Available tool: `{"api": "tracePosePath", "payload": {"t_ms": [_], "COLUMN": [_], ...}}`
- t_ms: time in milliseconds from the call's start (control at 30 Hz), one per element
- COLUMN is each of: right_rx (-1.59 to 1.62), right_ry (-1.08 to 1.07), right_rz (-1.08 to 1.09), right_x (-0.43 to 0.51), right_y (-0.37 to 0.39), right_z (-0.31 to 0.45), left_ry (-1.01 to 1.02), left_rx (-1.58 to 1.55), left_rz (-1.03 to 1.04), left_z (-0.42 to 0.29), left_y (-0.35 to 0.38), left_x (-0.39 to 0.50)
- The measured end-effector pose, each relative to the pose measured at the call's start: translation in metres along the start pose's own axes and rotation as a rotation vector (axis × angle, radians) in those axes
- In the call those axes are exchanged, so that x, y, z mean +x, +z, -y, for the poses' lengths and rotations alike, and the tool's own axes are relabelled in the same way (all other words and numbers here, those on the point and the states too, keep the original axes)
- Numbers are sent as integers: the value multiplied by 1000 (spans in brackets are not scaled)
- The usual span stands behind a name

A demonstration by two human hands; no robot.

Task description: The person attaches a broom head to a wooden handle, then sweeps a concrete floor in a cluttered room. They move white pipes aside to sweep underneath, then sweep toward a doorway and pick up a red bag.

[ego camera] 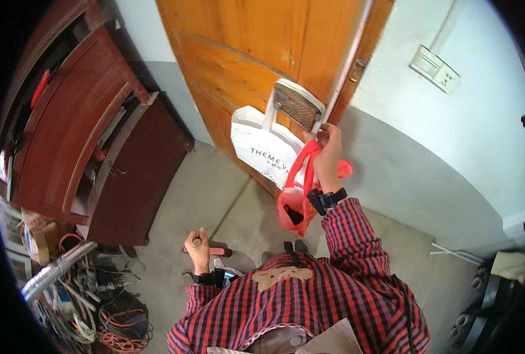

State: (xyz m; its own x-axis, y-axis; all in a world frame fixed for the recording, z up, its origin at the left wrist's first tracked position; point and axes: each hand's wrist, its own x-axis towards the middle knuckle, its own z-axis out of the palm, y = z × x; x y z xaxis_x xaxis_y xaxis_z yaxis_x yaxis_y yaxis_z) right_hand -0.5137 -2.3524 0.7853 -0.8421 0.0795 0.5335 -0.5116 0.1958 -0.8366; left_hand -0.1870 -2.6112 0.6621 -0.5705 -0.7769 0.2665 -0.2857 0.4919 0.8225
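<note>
My right hand (pixel 328 155) is raised at the edge of an orange wooden door (pixel 262 48), its fingers around the strap or handle beside the metal lock plate (pixel 295 106). A red bag (pixel 295 205) hangs by its handles at this hand, with a dark item inside. Just left of it, a white cloth bag (pixel 262 144) with printed writing hangs by its strap from the door handle. My left hand (pixel 198 252) is low over the floor, shut around the end of a round stick. Under that hand lies a pink and dark brush-like head (pixel 216 251), partly hidden.
A dark red wooden cabinet (pixel 72 119) stands at the left. Below it are tangled cables (pixel 123 329) and a silvery pipe (pixel 58 270). A socket panel (pixel 435 68) is on the right wall. Thin white rods (pixel 455 252) lie near the wall's foot, with dark equipment beside them.
</note>
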Motion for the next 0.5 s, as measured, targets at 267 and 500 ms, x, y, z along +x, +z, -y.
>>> {"api": "tracePosePath", "payload": {"t_ms": [267,500], "right_rx": [-140,188], "right_ry": [-75,146], "right_rz": [139,258], "right_x": [-9,-15], "right_y": [3,0], "right_z": [4,-38], "left_ry": [-75,23], "left_rx": [9,-53], "left_rz": [-22,-188], "left_z": [-11,11], "left_y": [-10,-14], "left_x": [0,-10]}}
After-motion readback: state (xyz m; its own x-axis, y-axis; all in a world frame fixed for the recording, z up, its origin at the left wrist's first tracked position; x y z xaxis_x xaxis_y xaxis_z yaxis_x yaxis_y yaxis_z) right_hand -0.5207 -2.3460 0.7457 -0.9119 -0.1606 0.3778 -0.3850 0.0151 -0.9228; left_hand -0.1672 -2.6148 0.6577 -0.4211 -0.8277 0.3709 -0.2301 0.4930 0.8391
